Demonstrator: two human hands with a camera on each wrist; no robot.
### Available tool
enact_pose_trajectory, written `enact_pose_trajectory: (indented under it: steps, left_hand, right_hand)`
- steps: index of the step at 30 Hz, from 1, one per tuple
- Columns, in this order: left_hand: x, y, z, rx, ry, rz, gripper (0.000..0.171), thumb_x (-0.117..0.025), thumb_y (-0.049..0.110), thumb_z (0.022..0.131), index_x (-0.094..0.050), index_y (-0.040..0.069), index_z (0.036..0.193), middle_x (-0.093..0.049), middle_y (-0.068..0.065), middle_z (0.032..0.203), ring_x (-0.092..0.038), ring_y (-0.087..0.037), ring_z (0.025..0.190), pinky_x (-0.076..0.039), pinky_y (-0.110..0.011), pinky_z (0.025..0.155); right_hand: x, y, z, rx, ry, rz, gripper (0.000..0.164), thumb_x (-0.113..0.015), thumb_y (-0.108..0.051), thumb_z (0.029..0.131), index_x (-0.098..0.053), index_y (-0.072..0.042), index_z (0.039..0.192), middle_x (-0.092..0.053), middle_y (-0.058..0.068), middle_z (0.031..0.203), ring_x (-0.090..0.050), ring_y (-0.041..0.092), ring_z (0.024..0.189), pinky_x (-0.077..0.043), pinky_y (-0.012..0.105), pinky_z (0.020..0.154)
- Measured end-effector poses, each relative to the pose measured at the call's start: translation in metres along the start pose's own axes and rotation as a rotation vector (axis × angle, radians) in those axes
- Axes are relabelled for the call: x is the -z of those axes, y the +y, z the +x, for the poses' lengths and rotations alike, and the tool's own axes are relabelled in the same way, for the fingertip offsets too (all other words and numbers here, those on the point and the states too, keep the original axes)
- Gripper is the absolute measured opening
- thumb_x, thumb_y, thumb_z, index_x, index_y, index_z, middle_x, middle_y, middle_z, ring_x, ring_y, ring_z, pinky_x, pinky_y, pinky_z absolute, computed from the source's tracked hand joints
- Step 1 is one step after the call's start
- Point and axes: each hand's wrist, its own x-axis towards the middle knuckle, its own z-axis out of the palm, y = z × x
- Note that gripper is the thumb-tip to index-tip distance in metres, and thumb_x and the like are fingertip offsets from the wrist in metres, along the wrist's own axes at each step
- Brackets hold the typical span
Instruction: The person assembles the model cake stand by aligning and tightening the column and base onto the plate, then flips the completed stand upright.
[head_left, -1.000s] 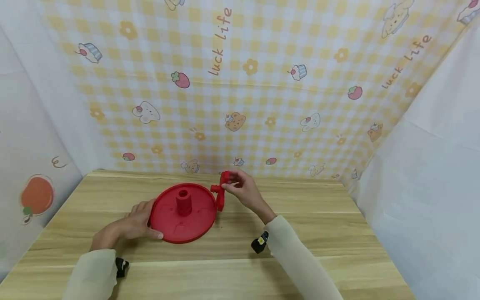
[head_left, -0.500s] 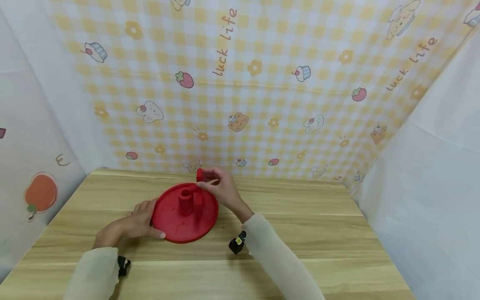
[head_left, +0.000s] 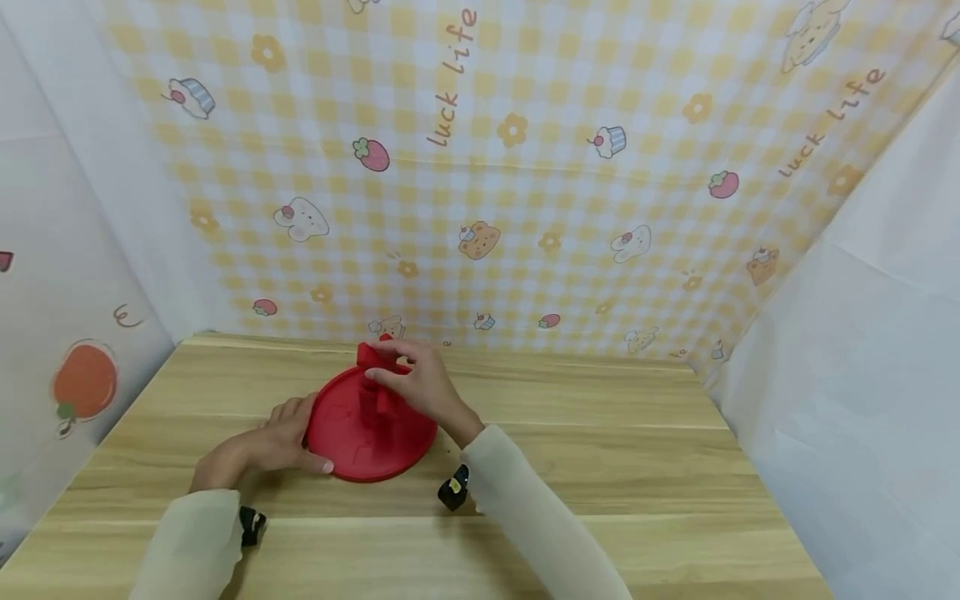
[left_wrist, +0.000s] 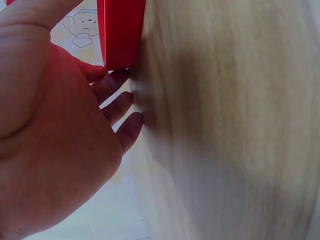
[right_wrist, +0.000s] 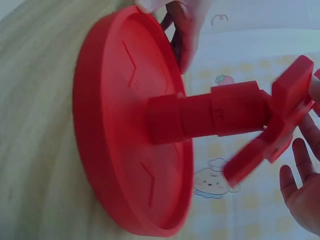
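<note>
A red round base (head_left: 341, 446) with a raised rim lies on the table. From its middle rises a red hollow post (right_wrist: 162, 119). My left hand (head_left: 281, 437) holds the base's left edge, thumb over the rim and fingers along the outer side; the left wrist view shows this hand (left_wrist: 55, 130) at the rim (left_wrist: 121, 35). At the top of the post, my right hand (head_left: 423, 382) pinches a red piece with several flat arms (right_wrist: 290, 92). In the right wrist view this piece lines up with the post and meets its end. How deep it sits cannot be seen.
The wooden table (head_left: 600, 467) spreads to the right and front of the base. Behind it hangs a yellow checked cloth (head_left: 555, 200). White cloth walls (head_left: 847, 358) close off both sides. A black wrist camera (head_left: 453, 490) sits under the right cuff.
My right hand has carried the armed piece leftward from beside the base to the top of the post, turning its stem downward. The left hand has stayed on the rim.
</note>
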Motion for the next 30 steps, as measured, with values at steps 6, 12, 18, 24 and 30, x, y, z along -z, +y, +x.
enact_pose_trajectory:
  steps: [6, 12, 18, 24, 30]
  left_hand:
    - [-0.001, -0.001, 0.002, 0.009, -0.006, -0.004, 0.122, -0.086, 0.043, 0.073, -0.008, -0.01, 0.151, -0.023, -0.033, 0.146, -0.019, -0.053, 0.131, -0.03, -0.072, 0.1]
    - [0.0, -0.001, 0.004, 0.012, 0.0, -0.007, 0.123, -0.086, 0.044, 0.072, -0.008, -0.007, 0.152, -0.024, -0.032, 0.145, -0.019, -0.052, 0.13, -0.028, -0.073, 0.101]
    - [-0.002, -0.001, 0.002, 0.006, 0.002, -0.009, 0.122, -0.086, 0.043, 0.072, -0.008, -0.006, 0.153, -0.025, -0.032, 0.145, -0.02, -0.052, 0.13, -0.028, -0.073, 0.1]
    - [-0.004, -0.001, 0.002, 0.001, 0.006, 0.009, 0.121, -0.085, 0.045, 0.073, -0.009, -0.005, 0.152, -0.026, -0.032, 0.143, -0.02, -0.053, 0.129, -0.025, -0.074, 0.1]
    - [-0.005, -0.004, 0.003, 0.007, 0.01, 0.015, 0.123, -0.084, 0.05, 0.071, -0.008, -0.004, 0.152, -0.026, -0.032, 0.143, -0.019, -0.053, 0.13, -0.025, -0.073, 0.099]
  right_hand:
    - [-0.005, 0.006, 0.0, -0.047, -0.001, 0.053, 0.037, -0.076, -0.018, 0.088, -0.071, -0.017, 0.124, -0.066, 0.001, 0.125, -0.057, 0.012, 0.112, -0.053, 0.023, 0.089]
    - [-0.003, 0.004, 0.005, -0.022, -0.026, 0.013, 0.036, -0.075, -0.019, 0.089, -0.071, -0.015, 0.125, -0.068, 0.002, 0.124, -0.06, 0.011, 0.107, -0.054, 0.02, 0.083]
    - [-0.001, -0.001, 0.006, 0.079, -0.098, -0.18, 0.034, -0.066, -0.02, 0.097, -0.067, -0.015, 0.13, -0.069, 0.002, 0.122, -0.057, 0.013, 0.108, -0.045, 0.022, 0.091]
    - [-0.008, -0.016, 0.005, 0.152, -0.182, -0.486, 0.032, -0.062, -0.025, 0.098, -0.068, -0.02, 0.129, -0.066, 0.0, 0.125, -0.049, 0.018, 0.113, -0.045, 0.027, 0.091]
    - [-0.013, -0.025, 0.007, 0.114, -0.21, -0.572, 0.032, -0.064, -0.028, 0.098, -0.069, -0.021, 0.128, -0.065, -0.001, 0.124, -0.046, 0.017, 0.117, -0.044, 0.026, 0.093]
